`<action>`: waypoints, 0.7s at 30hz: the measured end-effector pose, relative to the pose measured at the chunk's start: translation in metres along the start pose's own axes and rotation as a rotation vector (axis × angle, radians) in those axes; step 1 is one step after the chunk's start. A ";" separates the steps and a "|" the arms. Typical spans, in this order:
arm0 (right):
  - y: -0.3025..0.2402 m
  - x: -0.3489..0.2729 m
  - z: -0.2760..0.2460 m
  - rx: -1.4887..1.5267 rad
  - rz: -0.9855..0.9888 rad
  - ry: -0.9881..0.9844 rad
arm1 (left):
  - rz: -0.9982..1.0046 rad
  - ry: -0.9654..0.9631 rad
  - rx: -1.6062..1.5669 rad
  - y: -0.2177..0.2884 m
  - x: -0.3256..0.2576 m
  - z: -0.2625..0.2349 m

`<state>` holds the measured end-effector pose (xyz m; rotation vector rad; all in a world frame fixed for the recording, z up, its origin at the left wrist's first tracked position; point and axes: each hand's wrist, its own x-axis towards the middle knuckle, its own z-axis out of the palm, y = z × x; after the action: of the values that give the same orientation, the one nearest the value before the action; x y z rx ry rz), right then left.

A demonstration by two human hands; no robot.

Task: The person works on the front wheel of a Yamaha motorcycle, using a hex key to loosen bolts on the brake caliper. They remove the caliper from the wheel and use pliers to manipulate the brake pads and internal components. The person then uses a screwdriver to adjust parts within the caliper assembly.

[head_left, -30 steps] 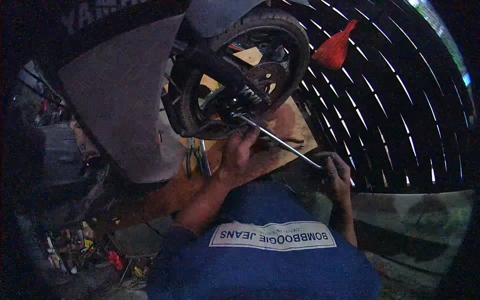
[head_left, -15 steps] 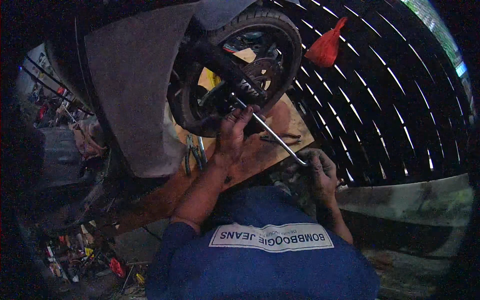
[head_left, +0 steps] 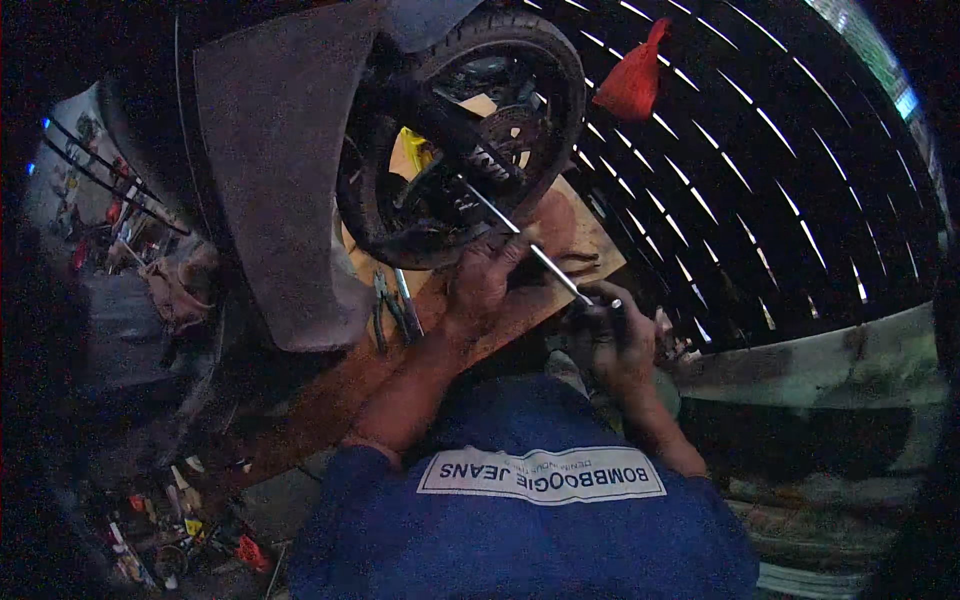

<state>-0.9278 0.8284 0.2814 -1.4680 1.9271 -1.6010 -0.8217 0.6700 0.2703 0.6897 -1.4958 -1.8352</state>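
Note:
A long, shiny L-shaped wrench [head_left: 553,268] slants from the wheel toward my body. Its far tip meets the dark brake caliper area by the fork leg [head_left: 478,158] of a scooter's wheel [head_left: 568,110]; whether it sits in a bolt is too dark to tell. My left hand [head_left: 483,280] pinches the shaft partway along, just below the tyre. Around the bent end, my right hand [head_left: 617,340] is closed, with the short arm showing by its fingers. A pair of pliers [head_left: 383,308] lies left of my left hand, and a dark plier-like tool [head_left: 580,263] lies beyond the shaft.
A wooden board [head_left: 535,308] lies under the wheel. The scooter's grey body panel [head_left: 275,180] stands at the left. A red bag [head_left: 632,85] rests on dark slats [head_left: 720,190] at the upper right. Assorted tools and parts [head_left: 180,520] clutter the lower left.
My right hand has turned the wrench's bent end and shifted slightly left, its fingers now wrapped over it. My left hand has moved a little down and right. The whole view has tilted slightly.

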 end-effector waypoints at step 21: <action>0.005 0.007 -0.012 -0.381 -0.246 0.016 | -0.051 -0.245 -0.426 -0.012 -0.007 0.005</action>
<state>-0.9417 0.8298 0.2845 -1.9084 2.2258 -1.3880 -0.8234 0.6798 0.2598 0.3072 -1.1747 -2.2459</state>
